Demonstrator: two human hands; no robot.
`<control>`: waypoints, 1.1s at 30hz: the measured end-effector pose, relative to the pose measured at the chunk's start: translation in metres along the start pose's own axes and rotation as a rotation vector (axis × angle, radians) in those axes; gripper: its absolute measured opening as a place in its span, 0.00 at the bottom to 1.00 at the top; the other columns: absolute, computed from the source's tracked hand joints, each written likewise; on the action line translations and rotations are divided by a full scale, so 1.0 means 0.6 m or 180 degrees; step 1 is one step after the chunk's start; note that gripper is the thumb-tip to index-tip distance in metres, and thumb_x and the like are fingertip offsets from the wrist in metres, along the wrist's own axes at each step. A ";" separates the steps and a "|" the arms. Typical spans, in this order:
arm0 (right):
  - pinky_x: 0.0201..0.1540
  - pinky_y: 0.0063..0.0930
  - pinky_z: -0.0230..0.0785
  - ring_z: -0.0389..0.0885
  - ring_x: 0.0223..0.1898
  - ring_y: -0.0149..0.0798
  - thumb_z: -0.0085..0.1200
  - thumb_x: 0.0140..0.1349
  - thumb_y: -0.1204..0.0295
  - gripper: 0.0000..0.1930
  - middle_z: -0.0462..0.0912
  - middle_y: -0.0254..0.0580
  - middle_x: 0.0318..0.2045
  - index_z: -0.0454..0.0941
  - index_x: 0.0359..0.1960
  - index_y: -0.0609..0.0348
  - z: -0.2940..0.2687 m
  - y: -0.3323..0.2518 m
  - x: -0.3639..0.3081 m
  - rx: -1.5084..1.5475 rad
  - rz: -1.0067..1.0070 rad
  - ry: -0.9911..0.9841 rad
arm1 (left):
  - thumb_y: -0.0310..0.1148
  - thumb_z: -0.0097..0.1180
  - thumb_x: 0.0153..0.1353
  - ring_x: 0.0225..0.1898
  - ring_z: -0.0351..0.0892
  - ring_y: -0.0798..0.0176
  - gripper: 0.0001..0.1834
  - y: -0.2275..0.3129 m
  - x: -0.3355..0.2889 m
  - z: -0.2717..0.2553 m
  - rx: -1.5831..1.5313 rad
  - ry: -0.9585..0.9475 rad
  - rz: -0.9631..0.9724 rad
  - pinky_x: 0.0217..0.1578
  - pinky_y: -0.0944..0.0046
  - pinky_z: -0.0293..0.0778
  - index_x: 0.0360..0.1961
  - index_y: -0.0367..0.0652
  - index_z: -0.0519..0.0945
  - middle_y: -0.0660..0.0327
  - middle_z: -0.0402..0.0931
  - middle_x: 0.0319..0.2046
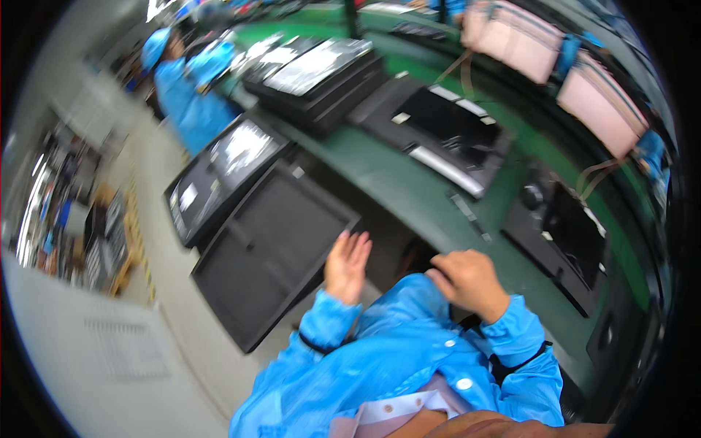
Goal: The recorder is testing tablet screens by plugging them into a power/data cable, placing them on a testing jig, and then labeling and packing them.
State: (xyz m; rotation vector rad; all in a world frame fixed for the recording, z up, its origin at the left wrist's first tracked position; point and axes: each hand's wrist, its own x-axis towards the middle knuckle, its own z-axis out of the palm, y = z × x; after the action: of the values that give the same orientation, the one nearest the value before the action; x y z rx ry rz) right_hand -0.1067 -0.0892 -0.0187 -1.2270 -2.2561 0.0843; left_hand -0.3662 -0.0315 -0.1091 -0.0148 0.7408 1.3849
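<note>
Lies at eight o'clock from the centre of the view as a shallow, rectangular black tray (274, 241), with its hollow side facing up. Has a thin raised rim around a broad, flat, matte inner face. Runs lengthwise from one o'clock to seven o'clock, with corners pointing roughly to twelve, two, half past six and half past eight. Bears a small dark spot toward nine o'clock of its middle and a pale patch near the twelve o'clock corner. Looks slightly blurred.
</note>
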 end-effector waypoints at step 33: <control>0.39 0.46 0.75 0.82 0.36 0.52 0.59 0.63 0.61 0.12 0.82 0.46 0.34 0.82 0.35 0.58 -0.173 0.234 0.018 -0.0336 0.1423 0.0481 | 0.35 0.59 0.68 0.42 0.82 0.58 0.12 0.018 -0.041 0.297 0.4053 -0.3264 0.0299 0.46 0.57 0.77 0.45 0.38 0.79 0.55 0.81 0.42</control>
State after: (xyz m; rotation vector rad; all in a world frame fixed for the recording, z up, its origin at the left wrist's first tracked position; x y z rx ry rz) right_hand 0.0473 -0.0209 0.0293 -1.7157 -1.8446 0.0389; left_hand -0.2932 0.0251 0.0458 1.6049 0.5966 0.6207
